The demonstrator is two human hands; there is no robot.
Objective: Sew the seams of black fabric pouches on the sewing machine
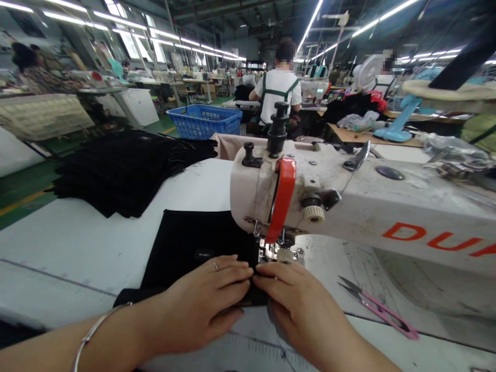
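Observation:
A flat black fabric piece (182, 232) with a small dark label (204, 254) lies on the white sewing table, its right side under the sewing machine's needle area. My left hand (205, 294) rests flat on this fabric just below the label, fingers stretched toward the presser foot and thumb near the lower edge. At the fabric's right edge, my right hand (294, 294) has its bent fingers pressed on the cloth, touching or almost touching my left fingertips. Its thumb is mostly hidden. The presser foot (277, 252) is directly beyond the right fingers.
Pink-handled thread snips (382, 310) lie right of my right hand. The white sewing machine (349, 191) with a red lever cover spans the right side. A stack of black fabric pieces (116, 165) sits back left, near a blue basket (207, 120). A person (279, 93) sits ahead.

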